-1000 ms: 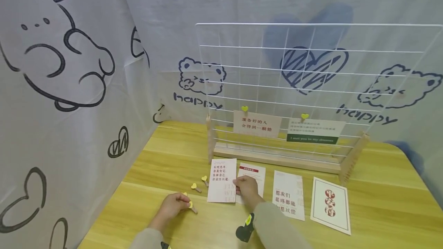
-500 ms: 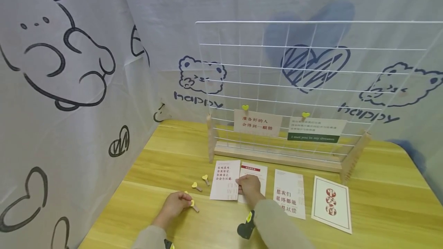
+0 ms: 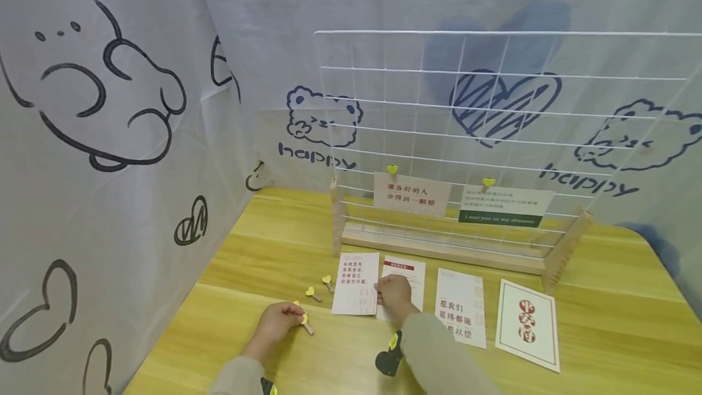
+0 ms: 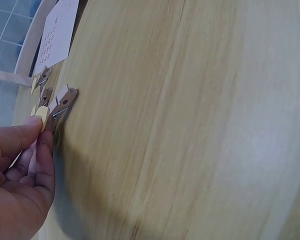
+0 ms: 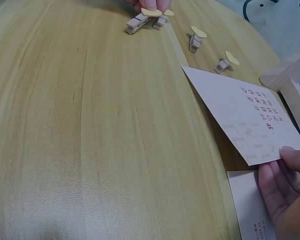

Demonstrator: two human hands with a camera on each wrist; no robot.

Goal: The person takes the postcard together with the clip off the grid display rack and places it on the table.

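In my left hand [image 3: 276, 323], thumb and fingers pinch the yellow heart end of a wooden clothespin [image 4: 62, 105] just over the table. Beside those fingertips lies another heart clothespin [image 5: 162, 20], partly hidden by the hand in the head view. My right hand [image 3: 396, 295] pinches the lower right edge of a white card [image 5: 250, 112] with red writing. That card is tilted, its near edge raised off the table. Under the right hand lies a second card [image 3: 417, 282] with a red bar, partly covered.
Two more heart clothespins [image 3: 312, 293] lie left of the held card. Further right are a card with red characters [image 3: 463, 291] and a bordered card [image 3: 528, 346]. Behind them a white wire grid [image 3: 384, 102] on a wooden base [image 3: 439, 252] carries two clipped cards [image 3: 411, 194].
The card in my right hand has shifted slightly away from me and looks a little smaller. My left hand keeps its pinch on the clothespin, almost still. The head view has drifted slightly.
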